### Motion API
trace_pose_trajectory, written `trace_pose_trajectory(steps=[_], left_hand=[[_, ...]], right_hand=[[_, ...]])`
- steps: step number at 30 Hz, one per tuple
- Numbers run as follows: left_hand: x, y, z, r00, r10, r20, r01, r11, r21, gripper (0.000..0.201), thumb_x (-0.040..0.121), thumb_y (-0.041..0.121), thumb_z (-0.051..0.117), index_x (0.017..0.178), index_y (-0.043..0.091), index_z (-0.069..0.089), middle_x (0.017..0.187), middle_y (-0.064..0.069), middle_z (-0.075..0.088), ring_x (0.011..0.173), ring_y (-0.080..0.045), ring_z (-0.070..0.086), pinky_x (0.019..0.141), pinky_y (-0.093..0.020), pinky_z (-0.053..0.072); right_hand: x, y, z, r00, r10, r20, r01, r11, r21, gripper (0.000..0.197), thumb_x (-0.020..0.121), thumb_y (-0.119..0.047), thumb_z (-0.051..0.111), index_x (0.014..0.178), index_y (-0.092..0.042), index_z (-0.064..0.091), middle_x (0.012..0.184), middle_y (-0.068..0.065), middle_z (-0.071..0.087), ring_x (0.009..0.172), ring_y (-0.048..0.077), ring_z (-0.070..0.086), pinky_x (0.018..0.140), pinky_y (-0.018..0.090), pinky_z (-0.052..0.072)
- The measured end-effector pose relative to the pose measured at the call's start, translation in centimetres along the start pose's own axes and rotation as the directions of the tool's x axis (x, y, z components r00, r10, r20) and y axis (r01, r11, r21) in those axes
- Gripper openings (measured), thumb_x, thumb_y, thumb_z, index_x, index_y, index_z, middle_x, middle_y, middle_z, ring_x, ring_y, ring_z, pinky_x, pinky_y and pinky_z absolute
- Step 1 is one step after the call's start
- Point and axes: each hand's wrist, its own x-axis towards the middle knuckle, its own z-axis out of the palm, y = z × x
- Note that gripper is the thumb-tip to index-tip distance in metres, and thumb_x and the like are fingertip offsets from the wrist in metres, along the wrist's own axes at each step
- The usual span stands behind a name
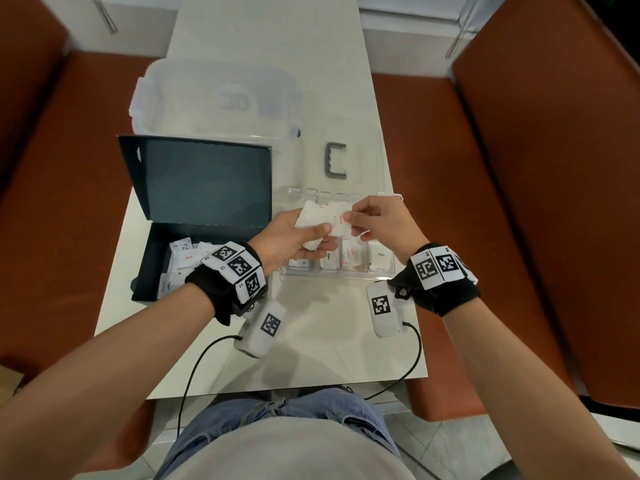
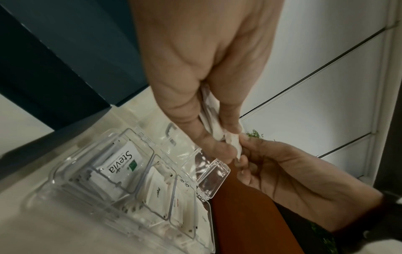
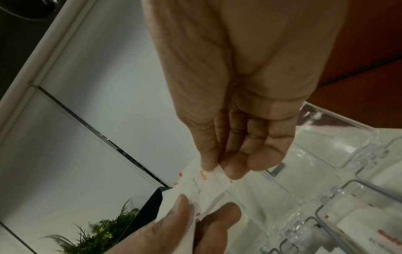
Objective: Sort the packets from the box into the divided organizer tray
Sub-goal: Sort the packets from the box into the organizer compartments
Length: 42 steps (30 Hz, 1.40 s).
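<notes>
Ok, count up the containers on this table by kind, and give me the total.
Dark box, lid open: 1
Clear divided organizer tray: 1
Large clear storage bin: 1
Total: 3

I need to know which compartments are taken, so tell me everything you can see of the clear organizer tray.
The organizer tray is clear, hard-looking plastic and sits flat on the white table, right of the dark box. Dividers split it into a near row of four compartments, each holding white packets; the leftmost holds a Stevia packet. Its hinged clear lids stand open. Both hands hover above it, apparently without touching it.
</notes>
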Motion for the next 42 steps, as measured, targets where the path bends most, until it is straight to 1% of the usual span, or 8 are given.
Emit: trace_pose_trajectory(steps=[6,14,19,24,27,29,36,42], left_hand=[[0.3,0.2,0.2,0.995,0.021,-0.100,-0.027,0.998,-0.053,0.029,0.089,0.011,0.066,0.118,0.008,0.061,0.107,-0.012,0.071,0.083,-0.020,0.073,0.072,-0.027,0.060],[0.3,0.1,0.3,0.995,0.002,-0.097,0.000,1.000,0.029,0.023,0.089,0.008,0.067,0.112,0.009,0.062,0.099,-0.013,0.072,0.072,-0.019,0.072,0.063,-0.025,0.059],[0.6,0.0,-0.1,0.984,0.009,-0.176,-0.009,1.000,-0.001,0.026,0.090,0.005,0.065,0.115,0.001,0.060,0.098,-0.019,0.068,0.069,-0.018,0.071,0.071,-0.030,0.061],[0.5,-0.3,-0.8,0.969,-0.013,-0.245,0.011,1.000,-0.009,0.035,0.092,0.003,0.062,0.125,-0.002,0.054,0.109,-0.024,0.065,0.071,-0.021,0.068,0.069,-0.029,0.061],[0.3,-0.5,-0.9,0.969,-0.027,-0.246,0.027,1.000,-0.005,0.036,0.091,0.005,0.063,0.126,-0.001,0.054,0.112,-0.024,0.066,0.074,-0.021,0.069,0.070,-0.029,0.061],[0.3,-0.7,-0.9,0.969,-0.033,-0.246,0.033,0.999,-0.005,0.036,0.091,0.005,0.063,0.125,-0.001,0.054,0.112,-0.024,0.066,0.075,-0.022,0.069,0.071,-0.029,0.061],[0.3,-1.2,-0.8,0.970,-0.032,-0.241,0.033,0.999,0.001,0.035,0.091,0.006,0.064,0.123,-0.001,0.056,0.105,-0.020,0.068,0.072,-0.020,0.070,0.073,-0.031,0.061],[0.3,-1.5,-0.8,0.974,-0.032,-0.225,0.031,0.999,-0.007,0.030,0.091,0.006,0.065,0.120,0.002,0.058,0.100,-0.017,0.068,0.070,-0.018,0.070,0.073,-0.031,0.061]], right_hand=[[-0.3,0.3,0.7,0.997,0.075,0.035,-0.079,0.987,0.138,0.021,0.087,-0.013,0.068,0.097,0.005,0.064,0.073,0.011,0.065,0.060,0.015,0.063,0.062,0.027,0.054],[-0.1,0.4,0.4,1.000,0.007,-0.019,-0.005,0.994,0.105,0.012,0.084,-0.009,0.071,0.096,-0.006,0.071,0.077,0.006,0.069,0.061,0.011,0.062,0.061,0.022,0.053],[1.2,1.4,-0.6,0.989,0.068,-0.128,-0.054,0.992,0.113,0.005,0.083,-0.010,0.072,0.089,-0.010,0.071,0.069,-0.002,0.066,0.052,0.005,0.055,0.051,0.016,0.047],[2.9,4.0,-1.7,0.977,0.181,-0.115,-0.195,0.973,-0.126,0.006,0.082,-0.014,0.072,0.089,-0.013,0.073,0.074,-0.004,0.066,0.058,0.007,0.051,0.052,0.016,0.042],[3.3,5.5,-0.9,0.976,0.202,-0.080,-0.216,0.938,-0.270,0.016,0.081,-0.014,0.074,0.096,-0.008,0.074,0.086,0.001,0.070,0.076,0.012,0.059,0.067,0.023,0.048],[3.5,6.1,-0.3,0.976,0.199,-0.092,-0.218,0.922,-0.321,0.017,0.082,-0.015,0.074,0.097,-0.007,0.074,0.094,0.006,0.070,0.085,0.014,0.059,0.075,0.025,0.045],[4.0,6.6,0.6,0.972,0.200,-0.124,-0.234,0.875,-0.423,0.012,0.084,-0.017,0.072,0.095,-0.011,0.074,0.100,0.009,0.070,0.095,0.022,0.064,0.081,0.029,0.051],[3.9,6.8,0.5,0.975,0.198,-0.102,-0.222,0.884,-0.411,0.016,0.084,-0.014,0.072,0.098,-0.008,0.074,0.101,0.010,0.071,0.098,0.022,0.063,0.080,0.024,0.045]])
